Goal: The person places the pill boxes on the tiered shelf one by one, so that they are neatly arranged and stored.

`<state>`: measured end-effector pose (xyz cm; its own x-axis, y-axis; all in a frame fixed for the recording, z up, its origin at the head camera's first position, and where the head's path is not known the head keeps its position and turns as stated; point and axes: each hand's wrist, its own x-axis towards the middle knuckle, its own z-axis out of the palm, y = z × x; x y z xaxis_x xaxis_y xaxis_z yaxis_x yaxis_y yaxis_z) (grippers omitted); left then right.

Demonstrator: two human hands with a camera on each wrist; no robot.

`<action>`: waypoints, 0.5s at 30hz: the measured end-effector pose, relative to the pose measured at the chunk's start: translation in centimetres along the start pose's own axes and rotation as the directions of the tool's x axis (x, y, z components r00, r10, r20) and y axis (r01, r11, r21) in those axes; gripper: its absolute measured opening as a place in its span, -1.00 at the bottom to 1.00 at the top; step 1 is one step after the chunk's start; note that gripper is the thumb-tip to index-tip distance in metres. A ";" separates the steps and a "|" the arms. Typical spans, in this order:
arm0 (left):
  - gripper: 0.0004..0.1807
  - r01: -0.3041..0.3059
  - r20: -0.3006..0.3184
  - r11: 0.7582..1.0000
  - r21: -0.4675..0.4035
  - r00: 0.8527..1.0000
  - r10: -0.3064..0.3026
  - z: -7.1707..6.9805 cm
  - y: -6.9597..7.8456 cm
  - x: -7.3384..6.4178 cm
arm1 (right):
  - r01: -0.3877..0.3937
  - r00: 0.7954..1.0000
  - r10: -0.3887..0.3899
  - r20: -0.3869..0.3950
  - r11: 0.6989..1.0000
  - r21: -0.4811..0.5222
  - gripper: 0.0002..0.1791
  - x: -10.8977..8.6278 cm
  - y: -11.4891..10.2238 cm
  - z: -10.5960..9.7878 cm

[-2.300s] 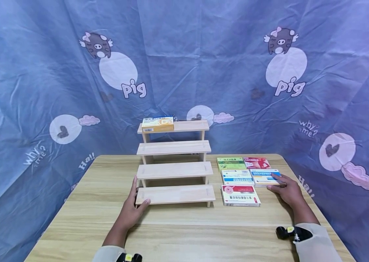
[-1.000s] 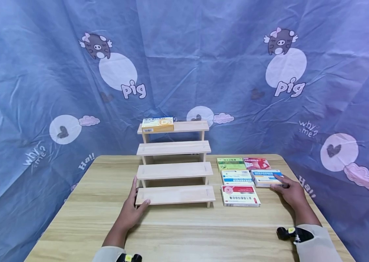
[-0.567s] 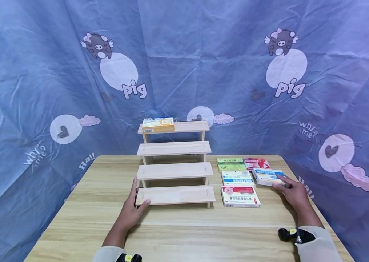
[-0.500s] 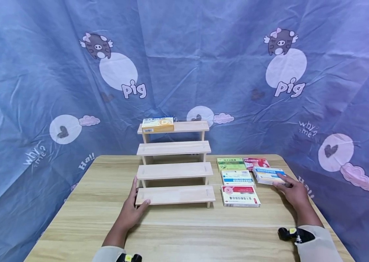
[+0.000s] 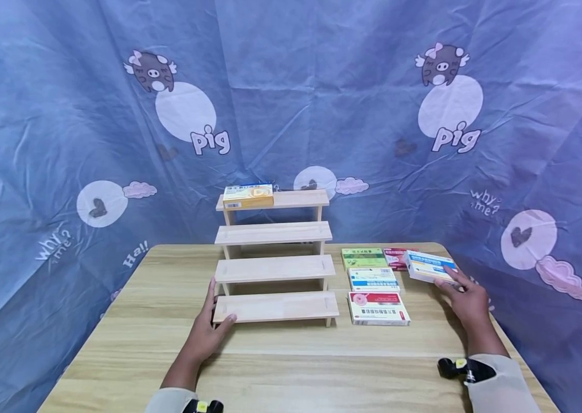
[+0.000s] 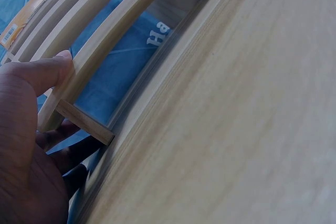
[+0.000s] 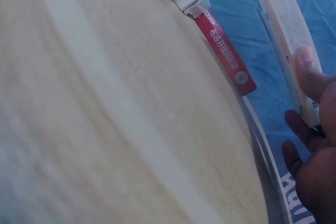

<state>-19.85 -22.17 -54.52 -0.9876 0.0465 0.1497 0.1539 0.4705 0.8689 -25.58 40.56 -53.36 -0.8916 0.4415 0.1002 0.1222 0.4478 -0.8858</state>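
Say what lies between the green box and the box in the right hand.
The red box, partly hidden by the held box, in the head view.

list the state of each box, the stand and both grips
stand, upright
left grip, holding stand
held box, tilted in midair
right grip, pinching held box
yellow box, flat atop stand
green box, lying flat
red box, lying flat, partly hidden
blue-white box, lying flat
red-white box, lying flat
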 end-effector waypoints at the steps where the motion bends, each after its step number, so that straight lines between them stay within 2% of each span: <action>1: 0.19 -0.002 -0.001 1.000 0.001 1.000 0.002 0.0 0.0 0.0 | 0.012 1.000 -0.012 -0.018 1.000 0.009 -0.33 -0.1 -0.1 0.0; 9: 0.19 0.009 -0.003 1.000 0.002 1.000 -0.009 0.1 0.0 0.0 | 0.094 0.985 -0.088 -0.149 0.995 0.035 -0.38 -0.1 -0.5 0.4; 15: 0.19 0.007 -0.006 1.000 0.007 1.000 -0.007 0.1 -0.1 0.0 | 0.104 0.981 -0.092 -0.168 0.993 0.061 -0.38 -0.4 -1.7 0.5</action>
<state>-19.84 -22.16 -54.64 -0.9885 0.0379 0.1463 0.1465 0.4773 0.8664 -25.63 39.25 -52.14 -0.8132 0.5226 0.2561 0.0025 0.4431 -0.8965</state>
